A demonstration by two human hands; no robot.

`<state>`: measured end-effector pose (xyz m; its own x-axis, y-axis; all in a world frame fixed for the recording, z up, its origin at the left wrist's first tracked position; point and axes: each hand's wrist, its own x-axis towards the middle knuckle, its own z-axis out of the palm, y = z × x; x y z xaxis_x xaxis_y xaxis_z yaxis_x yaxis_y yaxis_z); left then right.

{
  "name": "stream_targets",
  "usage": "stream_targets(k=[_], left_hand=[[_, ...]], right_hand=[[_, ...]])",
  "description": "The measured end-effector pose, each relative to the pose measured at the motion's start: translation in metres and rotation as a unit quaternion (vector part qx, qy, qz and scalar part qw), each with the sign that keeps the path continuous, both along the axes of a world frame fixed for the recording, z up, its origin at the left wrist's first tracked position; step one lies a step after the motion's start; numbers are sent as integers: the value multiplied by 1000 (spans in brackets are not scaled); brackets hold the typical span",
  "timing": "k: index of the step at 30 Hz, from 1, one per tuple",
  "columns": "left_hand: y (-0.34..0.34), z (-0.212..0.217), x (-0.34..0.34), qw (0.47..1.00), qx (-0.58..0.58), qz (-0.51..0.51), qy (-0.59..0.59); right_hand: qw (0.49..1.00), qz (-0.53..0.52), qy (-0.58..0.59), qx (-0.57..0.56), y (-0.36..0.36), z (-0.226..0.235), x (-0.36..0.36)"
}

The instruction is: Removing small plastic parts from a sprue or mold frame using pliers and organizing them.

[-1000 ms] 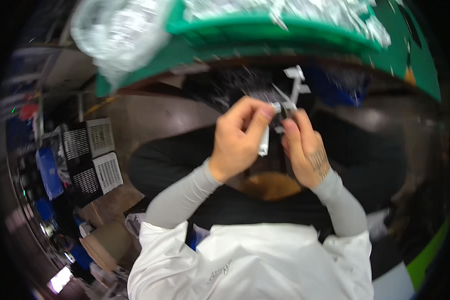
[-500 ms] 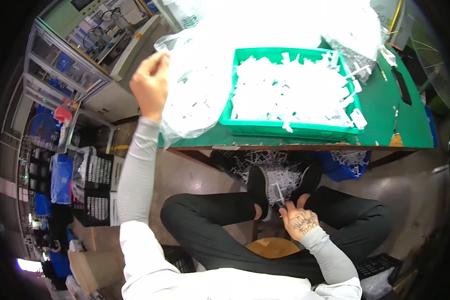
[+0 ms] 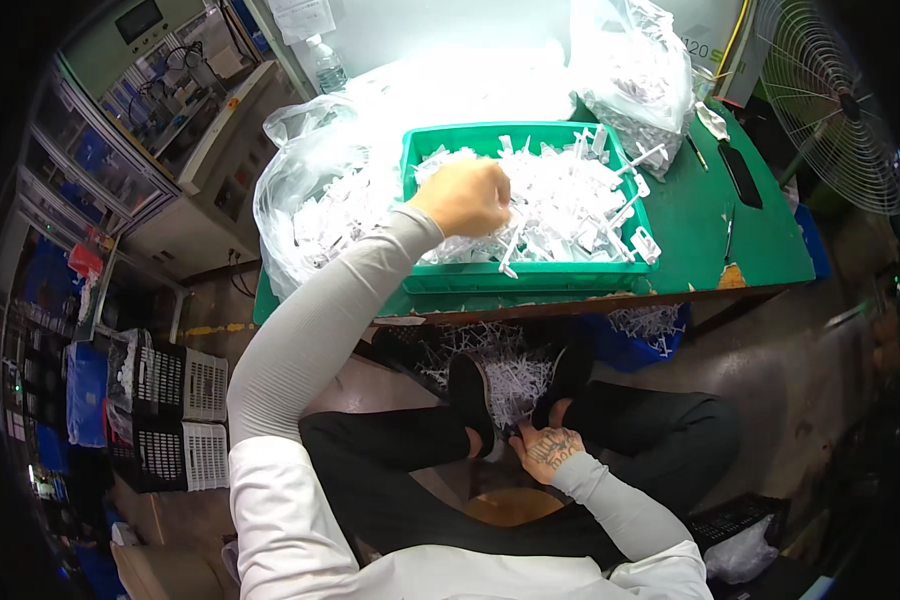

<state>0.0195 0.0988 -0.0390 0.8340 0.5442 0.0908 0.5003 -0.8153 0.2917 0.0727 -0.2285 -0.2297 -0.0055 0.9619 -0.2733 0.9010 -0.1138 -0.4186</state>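
Upper centre: left hand (image 3: 467, 197) curled over white plastic parts (image 3: 565, 200) in green tray (image 3: 530, 277), can't tell if pinching; tray near edge of table (image 3: 708, 245), likely for easy reach. Lower centre: right hand (image 3: 547, 451) curled, grip hidden.

The tray (image 3: 530, 279) is showing smooth, faintly glossy green plastic, the parts (image 3: 570, 205) are looking like smooth white plastic, and the left bag (image 3: 278, 210) and far right bag (image 3: 620, 75) are shining as thin, crinkled, see-through plastic. The table (image 3: 685, 225) is presenting a smooth green top, with rough, chipped wood baring at its near right edge. The sleeves (image 3: 315, 325) are creasing as matt grey cloth, the trousers (image 3: 660, 440) are looking matt black, and the stool (image 3: 515, 508) is showing smooth wood.
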Motion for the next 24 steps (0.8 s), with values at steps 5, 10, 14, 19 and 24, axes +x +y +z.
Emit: stream_targets(k=[5,10,14,19,24], left_hand=[[20,27,-26,963,-150,111,-195],[6,-6,-21,987,-80,94,-104],[2,-6,-5,974,-63,109,-189],[15,21,-8,932,-122,153,-305],[25,25,-13,874,-62,163,-453]], right_hand=[[1000,-1,28,13,3,13,0],[999,13,29,24,3,9,-2],[999,20,43,3,2,12,-6],[999,28,44,15,2,11,-5],[998,34,26,38,3,10,-4]])
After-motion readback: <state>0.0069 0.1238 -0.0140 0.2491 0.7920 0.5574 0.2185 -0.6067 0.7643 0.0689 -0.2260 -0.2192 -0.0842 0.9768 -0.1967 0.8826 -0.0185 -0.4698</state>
